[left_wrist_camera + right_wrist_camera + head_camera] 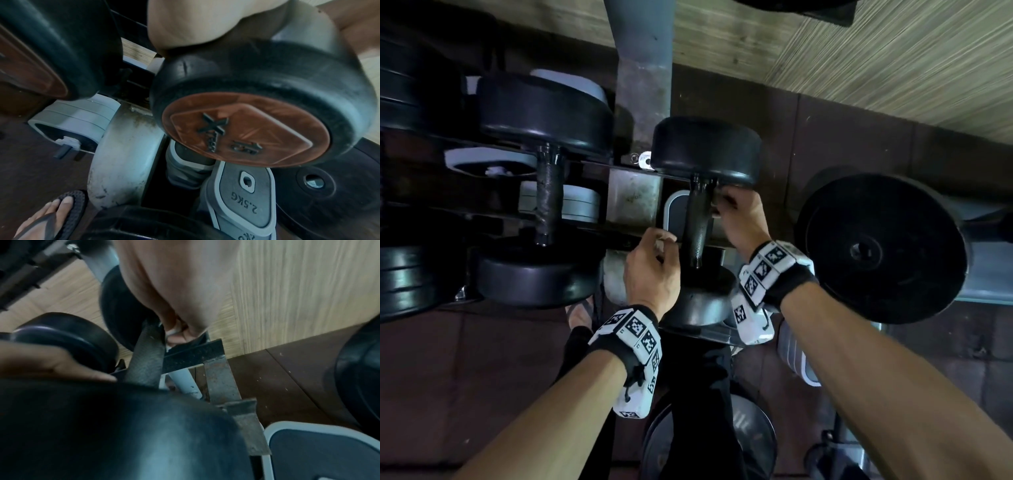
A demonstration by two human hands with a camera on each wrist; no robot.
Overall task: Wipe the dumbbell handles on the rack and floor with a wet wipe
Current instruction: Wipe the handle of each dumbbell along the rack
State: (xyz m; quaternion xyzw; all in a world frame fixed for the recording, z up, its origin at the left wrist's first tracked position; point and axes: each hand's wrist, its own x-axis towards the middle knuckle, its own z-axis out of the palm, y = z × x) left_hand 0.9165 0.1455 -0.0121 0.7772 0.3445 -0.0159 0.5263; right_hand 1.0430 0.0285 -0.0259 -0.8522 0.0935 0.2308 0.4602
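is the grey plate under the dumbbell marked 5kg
No, in the left wrist view the grey plate below the dumbbell reads 2.5KG.

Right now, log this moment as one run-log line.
right hand: at dumbbell handle, far end | left hand: near end, beside it | wipe: not clearly visible | dumbbell: on rack

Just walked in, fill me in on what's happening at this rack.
A person stands over a dumbbell rack, both hands at one dumbbell's handle. The right hand is at the handle's far end, fingers curled on something small and white, probably the wipe, though it's mostly hidden. The left hand is curled beside the near end; whether it holds anything is unclear. Another dumbbell sits to the left.
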